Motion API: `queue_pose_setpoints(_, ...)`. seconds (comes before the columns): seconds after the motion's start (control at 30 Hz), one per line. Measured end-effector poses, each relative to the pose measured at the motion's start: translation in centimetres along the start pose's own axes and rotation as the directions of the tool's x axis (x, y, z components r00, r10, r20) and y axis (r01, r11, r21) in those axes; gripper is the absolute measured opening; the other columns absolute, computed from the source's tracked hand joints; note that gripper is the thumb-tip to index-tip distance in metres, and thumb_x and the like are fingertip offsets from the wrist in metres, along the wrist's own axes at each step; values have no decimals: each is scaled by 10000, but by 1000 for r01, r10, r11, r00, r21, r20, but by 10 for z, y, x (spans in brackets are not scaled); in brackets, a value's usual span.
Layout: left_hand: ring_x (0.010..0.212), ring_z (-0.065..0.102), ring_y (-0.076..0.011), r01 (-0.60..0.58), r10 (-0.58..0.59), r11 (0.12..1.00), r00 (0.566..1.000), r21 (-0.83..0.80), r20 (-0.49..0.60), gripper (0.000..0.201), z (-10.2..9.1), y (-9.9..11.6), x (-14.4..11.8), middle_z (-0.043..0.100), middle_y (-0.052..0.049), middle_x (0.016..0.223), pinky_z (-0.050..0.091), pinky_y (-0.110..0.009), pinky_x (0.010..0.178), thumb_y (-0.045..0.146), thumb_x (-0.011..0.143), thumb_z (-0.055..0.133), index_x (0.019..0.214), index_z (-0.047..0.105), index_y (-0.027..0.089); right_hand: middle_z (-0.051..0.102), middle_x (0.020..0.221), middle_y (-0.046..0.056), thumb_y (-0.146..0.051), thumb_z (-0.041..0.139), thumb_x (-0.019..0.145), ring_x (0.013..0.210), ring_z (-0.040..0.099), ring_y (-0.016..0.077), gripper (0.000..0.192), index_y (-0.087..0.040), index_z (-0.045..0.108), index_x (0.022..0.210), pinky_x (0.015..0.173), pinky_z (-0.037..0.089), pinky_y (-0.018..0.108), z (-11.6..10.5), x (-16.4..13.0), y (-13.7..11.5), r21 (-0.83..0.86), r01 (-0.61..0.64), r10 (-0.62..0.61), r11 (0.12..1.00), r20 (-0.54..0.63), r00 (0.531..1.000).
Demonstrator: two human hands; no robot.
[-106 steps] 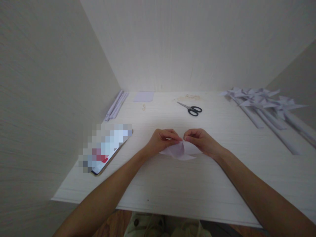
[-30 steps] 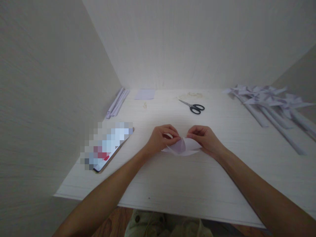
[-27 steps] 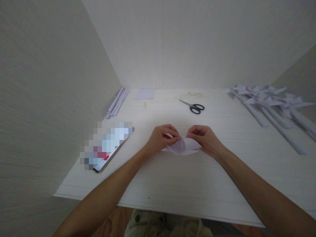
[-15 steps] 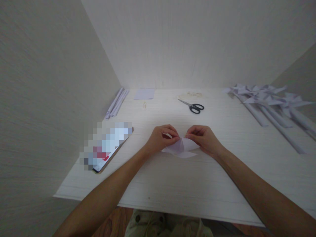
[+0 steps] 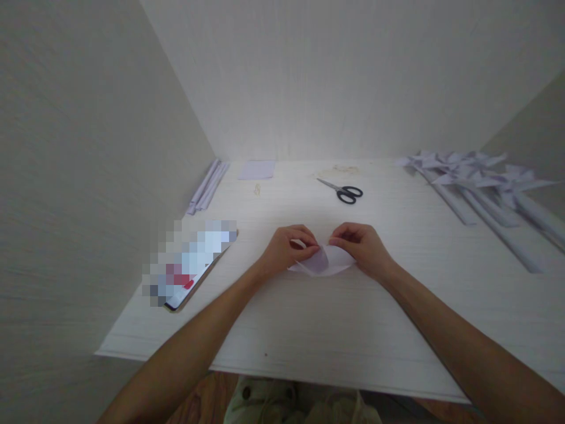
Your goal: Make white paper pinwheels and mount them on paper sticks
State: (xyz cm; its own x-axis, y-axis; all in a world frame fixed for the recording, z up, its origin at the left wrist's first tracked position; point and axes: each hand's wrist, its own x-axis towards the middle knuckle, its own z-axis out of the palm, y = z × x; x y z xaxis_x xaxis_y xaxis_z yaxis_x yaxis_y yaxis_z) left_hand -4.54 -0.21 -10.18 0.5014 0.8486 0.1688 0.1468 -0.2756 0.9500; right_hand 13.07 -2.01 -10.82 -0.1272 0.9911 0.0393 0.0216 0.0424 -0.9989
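- Phone [image 5: 198, 268]: lies near the left edge of the table [image 5: 309, 330]; rigid by judgement.
- Rolled paper tubes [image 5: 208, 187]: lie by the far left corner; probably light and easily dented.
- Flat paper sheet [image 5: 256, 169]: lies at the far edge, right of the tubes.
- Left hand [image 5: 285, 247]: grip is a narrow pinch, thumb and fingertips closed on the upper left of the curled paper.
- Curled paper [image 5: 338, 258]: located between the hands, midway between near and far edges. Contact with the table cannot be confirmed. Expect very low weight, a soft, springy curl and a low tear limit. Hold by fingertip pinch at the gathered upper edge; pressing the curved faces is likely to leave creases.
- Scissors [image 5: 341, 191]: lie toward the far edge, blades pointing left; rigid.
- Right hand [image 5: 364, 244]: grip is a narrow pinch, holding the upper right of the same paper.
- Paper pinwheels [image 5: 479, 176]: lie toward the far right corner, stems angled to the near side; thin points probably bend readily.
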Motion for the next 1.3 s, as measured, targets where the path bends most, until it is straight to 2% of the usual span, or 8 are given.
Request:
queue_pose_setpoints(0.57,650,520,-92,34,-29,998,995,-59,92,89,-1,3,-1,550,-43,780,432,-178,513,201,646,591,617,614,120,555,537,-26,-238,663,589,485,463,85,112,-161,582,579,465,350,222,1,-3,-1,-49,5,-3,999,46,999)
queue_pose_setpoints(0.97,647,520,-88,28,-25,999,994,-33,107,56,2,5,0,541,-36,768,435,-177,524,161,640,582,618,614,120,544,517,-23,-262,676,570,473,445,86,135,-155,593,565,452,325,225,5,-4,-4,-84,4,4,996,90,996)
queue_pose_setpoints(1.3,655,525,-97,49,-43,997,995,-62,89,119,-1,0,1,550,-39,778,427,-187,531,245,650,600,640,623,128,567,566,-9,-295,658,594,518,474,99,148,-157,614,626,484,351,232,-1,-2,-6,-103,-24,38,994,144,989)
